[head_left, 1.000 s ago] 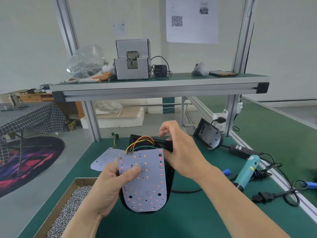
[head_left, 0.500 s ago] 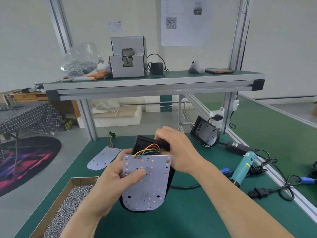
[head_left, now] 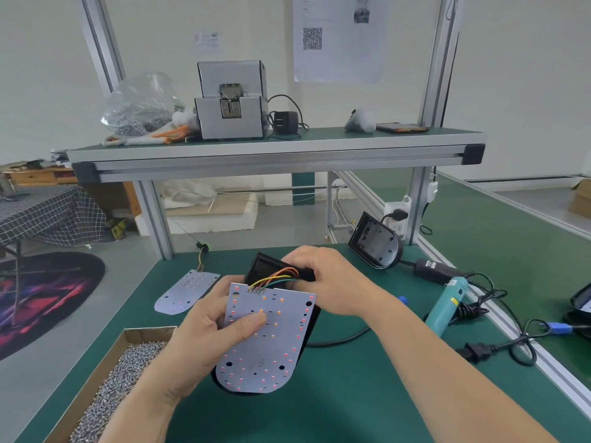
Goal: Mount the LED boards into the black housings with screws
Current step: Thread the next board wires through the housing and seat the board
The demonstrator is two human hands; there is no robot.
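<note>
Head view: at the middle of the green bench [head_left: 351,398], the left hand [head_left: 204,334] pinches an LED board [head_left: 265,343], thumb on its face, tilted over a black housing [head_left: 260,266], ready to seat. The right hand [head_left: 329,279] curls round the housing's far end to steady it, perhaps also tucking the wires [head_left: 275,276]. A box of screws [head_left: 128,378] sits near left.
</note>
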